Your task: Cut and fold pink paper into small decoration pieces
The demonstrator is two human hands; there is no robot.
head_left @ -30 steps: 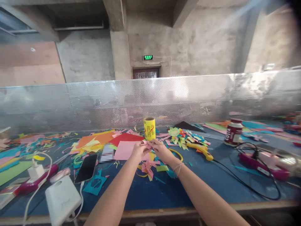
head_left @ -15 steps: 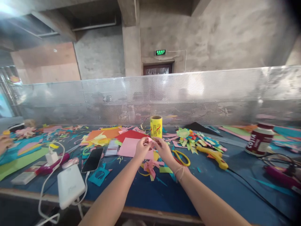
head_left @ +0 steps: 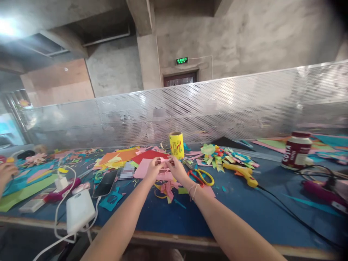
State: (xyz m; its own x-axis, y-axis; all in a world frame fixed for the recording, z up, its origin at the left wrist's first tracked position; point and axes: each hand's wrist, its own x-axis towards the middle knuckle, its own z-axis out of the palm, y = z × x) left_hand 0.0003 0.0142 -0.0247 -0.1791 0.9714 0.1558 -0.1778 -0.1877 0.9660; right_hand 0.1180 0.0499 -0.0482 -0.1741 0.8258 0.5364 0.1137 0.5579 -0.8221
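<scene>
Both hands meet over the middle of the table, in front of a yellow tape roll (head_left: 177,145). My left hand (head_left: 153,169) pinches a small piece of pink paper (head_left: 164,161) between its fingertips. From the other side, my right hand (head_left: 176,169) grips the same piece; the fingers partly cover it. Beneath them lies a flat pink sheet (head_left: 141,168). Closer to me is a bundle of pink and yellow paper strips (head_left: 168,188). A yellow-handled pair of scissors (head_left: 208,177) lies just right of my right wrist, with a red handle beside it.
To the right lie a paper-strip flower (head_left: 213,154), a yellow glue gun (head_left: 243,173) with a black cord, and a brown bottle (head_left: 296,150). Leftward are a phone (head_left: 105,183), a white power bank (head_left: 81,211) with cables, and another person's hand (head_left: 7,173). A perforated metal screen (head_left: 122,123) stands behind.
My view has tilted and shifted slightly. Both hands keep pinching the pink paper, with small finger movements. The scissors and red handle show more fully beside my right wrist.
</scene>
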